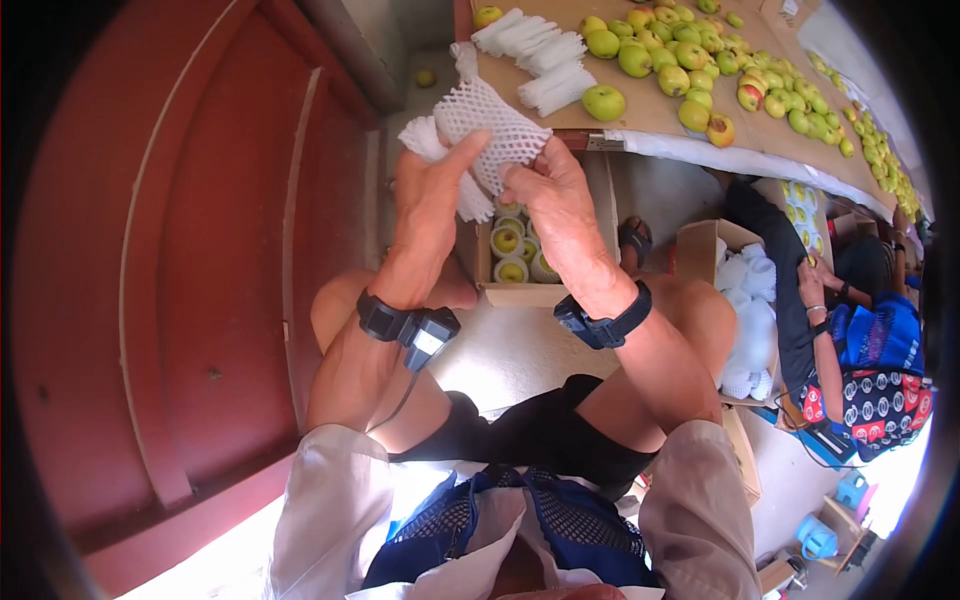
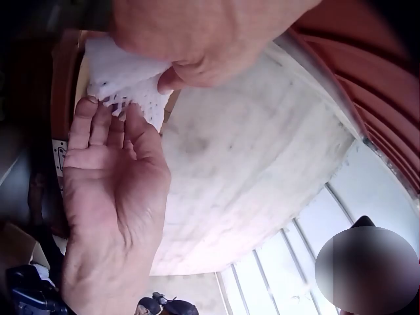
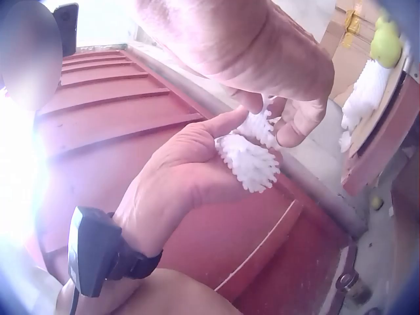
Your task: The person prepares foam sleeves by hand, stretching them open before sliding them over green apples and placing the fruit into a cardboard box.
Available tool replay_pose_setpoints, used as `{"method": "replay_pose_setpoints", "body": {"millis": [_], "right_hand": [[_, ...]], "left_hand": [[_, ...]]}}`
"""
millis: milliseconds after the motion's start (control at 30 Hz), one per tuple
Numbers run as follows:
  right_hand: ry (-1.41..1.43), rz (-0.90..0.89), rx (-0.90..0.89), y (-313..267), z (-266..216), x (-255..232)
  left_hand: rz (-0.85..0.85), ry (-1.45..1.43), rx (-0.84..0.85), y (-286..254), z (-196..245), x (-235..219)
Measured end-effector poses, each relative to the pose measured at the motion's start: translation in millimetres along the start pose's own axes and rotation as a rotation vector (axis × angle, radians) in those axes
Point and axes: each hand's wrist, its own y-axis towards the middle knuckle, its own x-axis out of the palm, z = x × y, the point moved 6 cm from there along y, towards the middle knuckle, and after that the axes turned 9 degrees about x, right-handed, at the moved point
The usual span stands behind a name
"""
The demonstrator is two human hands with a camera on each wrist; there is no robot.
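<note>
My left hand (image 1: 428,195) grips white foam net sleeves, its thumb laid across them. One rolled, fringed sleeve bundle (image 3: 249,164) sits against the left palm in the right wrist view. A wider, spread foam net (image 1: 487,112) stretches between both hands, its diamond mesh showing. My right hand (image 1: 560,205) pinches the near edge of this net between thumb and curled fingers. Below the hands stands an open carton (image 1: 525,294) with green apples (image 1: 508,240) in foam nets; the forearms and hands partly cover it.
Loose green and reddish apples (image 1: 675,80) cover the cardboard-topped table (image 1: 560,25) ahead, beside stacked foam sleeves (image 1: 545,65). A red door panel (image 1: 220,250) rises at left. At right stand a carton of white foam nets (image 1: 750,300) and another person (image 1: 880,340) handling apples.
</note>
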Motion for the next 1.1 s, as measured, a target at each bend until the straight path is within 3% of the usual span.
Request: {"method": "replay_pose_setpoints", "body": {"millis": [100,200,333,467,567,667,767,867,967,1100], "right_hand": [[-0.136,-0.008,0.045,-1,7,1],[-0.337,0.029,0.211,2,11,-14],[-0.334,0.181,0.136,2,-9,-30],[-0.283,0.014,0.019,-2,-25,-23],[-0.232,-0.12,0.091,-1,-32,-17],[0.074,-0.194,0.139,19,-2,-48],[0.192,-0.269,0.194,13,-17,-41],[0.095,-0.261,0.23,6,-35,-28],[-0.117,-0.246,0.156,0,-41,-23],[-0.13,-0.172,0.024,13,-22,-25]], "left_hand": [[0.045,0.096,0.017,3,-5,-15],[0.055,0.103,0.042,6,2,-17],[0.042,0.085,0.051,8,2,-20],[-0.08,0.141,0.005,-1,7,-6],[-0.129,0.136,0.005,-1,1,-2],[-0.129,0.1,0.011,0,3,-3],[-0.112,0.081,0.024,0,5,-7],[-0.109,0.133,0.022,1,1,-10],[-0.156,0.168,0.017,0,-1,-2],[-0.169,0.164,-0.001,-4,4,4]]}}
